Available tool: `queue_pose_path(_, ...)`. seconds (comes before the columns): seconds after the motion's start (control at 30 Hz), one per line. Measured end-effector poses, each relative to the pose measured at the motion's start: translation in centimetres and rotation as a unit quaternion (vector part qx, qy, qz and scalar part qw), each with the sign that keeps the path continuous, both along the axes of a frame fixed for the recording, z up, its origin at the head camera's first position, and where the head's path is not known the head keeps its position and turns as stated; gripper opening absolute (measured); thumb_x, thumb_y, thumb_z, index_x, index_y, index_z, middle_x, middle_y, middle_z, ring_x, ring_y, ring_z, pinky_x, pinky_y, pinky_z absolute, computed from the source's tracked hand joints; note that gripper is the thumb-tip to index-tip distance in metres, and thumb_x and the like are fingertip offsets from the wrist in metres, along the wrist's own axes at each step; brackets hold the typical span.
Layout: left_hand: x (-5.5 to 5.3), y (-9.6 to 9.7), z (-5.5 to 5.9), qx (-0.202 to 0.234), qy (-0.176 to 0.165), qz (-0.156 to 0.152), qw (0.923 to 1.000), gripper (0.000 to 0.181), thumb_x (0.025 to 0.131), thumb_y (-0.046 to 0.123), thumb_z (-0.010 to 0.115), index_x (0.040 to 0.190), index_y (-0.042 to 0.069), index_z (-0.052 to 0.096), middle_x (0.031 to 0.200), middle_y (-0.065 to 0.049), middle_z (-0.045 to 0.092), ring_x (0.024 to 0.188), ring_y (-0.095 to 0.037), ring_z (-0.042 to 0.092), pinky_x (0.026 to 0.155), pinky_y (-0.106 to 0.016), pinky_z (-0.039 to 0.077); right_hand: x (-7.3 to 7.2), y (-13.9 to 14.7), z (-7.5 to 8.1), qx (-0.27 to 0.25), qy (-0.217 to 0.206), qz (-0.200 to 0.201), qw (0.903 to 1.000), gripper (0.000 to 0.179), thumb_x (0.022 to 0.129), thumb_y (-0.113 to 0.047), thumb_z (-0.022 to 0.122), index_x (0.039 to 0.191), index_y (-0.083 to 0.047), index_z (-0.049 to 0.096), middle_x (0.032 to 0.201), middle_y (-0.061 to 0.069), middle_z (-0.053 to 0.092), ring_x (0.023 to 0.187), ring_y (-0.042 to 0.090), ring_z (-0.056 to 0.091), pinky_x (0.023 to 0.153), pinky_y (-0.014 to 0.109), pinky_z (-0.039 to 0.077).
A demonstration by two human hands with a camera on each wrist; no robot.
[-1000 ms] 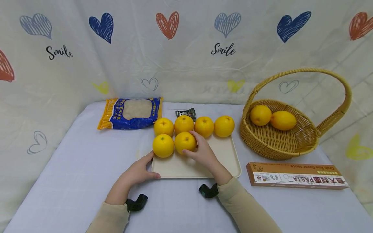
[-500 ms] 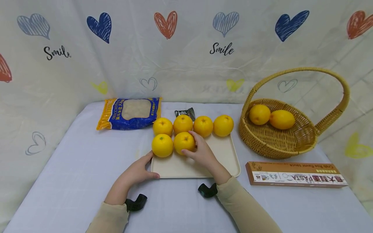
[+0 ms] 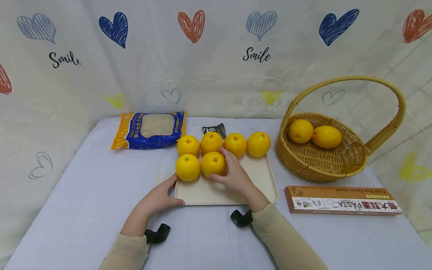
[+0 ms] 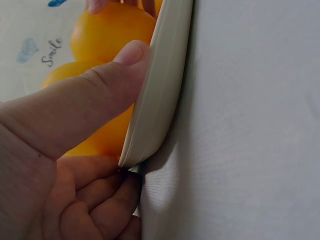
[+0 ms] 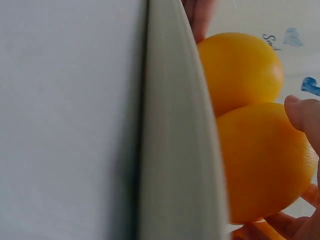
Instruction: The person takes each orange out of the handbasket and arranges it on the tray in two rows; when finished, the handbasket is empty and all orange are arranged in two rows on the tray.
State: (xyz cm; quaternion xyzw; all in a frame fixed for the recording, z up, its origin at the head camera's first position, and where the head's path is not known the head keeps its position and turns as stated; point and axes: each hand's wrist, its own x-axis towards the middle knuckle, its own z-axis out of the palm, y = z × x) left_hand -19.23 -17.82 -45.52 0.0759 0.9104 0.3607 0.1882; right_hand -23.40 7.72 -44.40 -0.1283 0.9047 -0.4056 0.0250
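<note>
Head view: reading "ORECCHIE…" on pasta bag (image 3: 156, 130), "Smile" on backdrop (image 3: 216, 71), upside-down "Crab Roe flavor sauce" and "PASTA" on pasta box (image 3: 342, 201). Grasping round, smooth, yellow-skinned orange (image 3: 212, 164) with right hand (image 3: 235, 179); on cream tray (image 3: 202, 195), stem scar upward, beside neighbouring orange (image 3: 187, 167). Left wrist: gripping tray corner with left hand (image 4: 55, 145), thumb over rim. Right wrist: held fruit against neighbouring orange

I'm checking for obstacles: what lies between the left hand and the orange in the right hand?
The head view shows another orange, on the tray, between the left hand and the held orange.
</note>
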Motion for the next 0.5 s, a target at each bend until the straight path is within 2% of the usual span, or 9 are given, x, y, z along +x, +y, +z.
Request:
queue_pose_path(0.17, 0.1, 0.0, -0.3, 0.002, -0.003, 0.001, 1.0000, 0.102, 0.067, 0.040, 0.077, 0.147, 0.018, 0.016, 0.151, -0.007, 0.022, 0.138, -0.031, 0.021, 0.111, -0.051, 0.020, 0.2, 0.7, 1.1, -0.002, 0.024, -0.013, 0.9996, 0.089, 0.074, -0.040, 0.072, 0.144, -0.016, 0.023, 0.147, 0.005, 0.028, 0.133, 0.023, 0.031, 0.109, 0.045, 0.029)
queue_pose_path(0.33, 0.2, -0.1, -0.4, -0.003, -0.003, 0.000, 1.0000, 0.103, 0.067, 0.040, 0.077, 0.147, 0.018, 0.016, 0.151, -0.007, 0.022, 0.138, -0.031, 0.021, 0.111, -0.051, 0.020, 0.9, 1.7, 3.0, -0.008, 0.024, -0.022, 0.9994, 0.087, 0.075, -0.037, 0.072, 0.144, -0.018, 0.023, 0.147, 0.008, 0.028, 0.130, 0.027, 0.035, 0.102, 0.046, 0.039)
queue_pose_path(0.5, 0.0, -0.1, -0.2, -0.004, -0.001, 0.000, 1.0000, 0.102, 0.068, 0.039, 0.077, 0.147, 0.018, 0.015, 0.151, -0.007, 0.021, 0.138, -0.031, 0.021, 0.111, -0.051, 0.020, 1.1, 4.5, 5.4, 0.001, 0.056, -0.040, 0.9976, 0.088, 0.076, -0.034, 0.071, 0.145, -0.016, 0.020, 0.148, 0.011, 0.027, 0.130, 0.033, 0.033, 0.104, 0.052, 0.033)
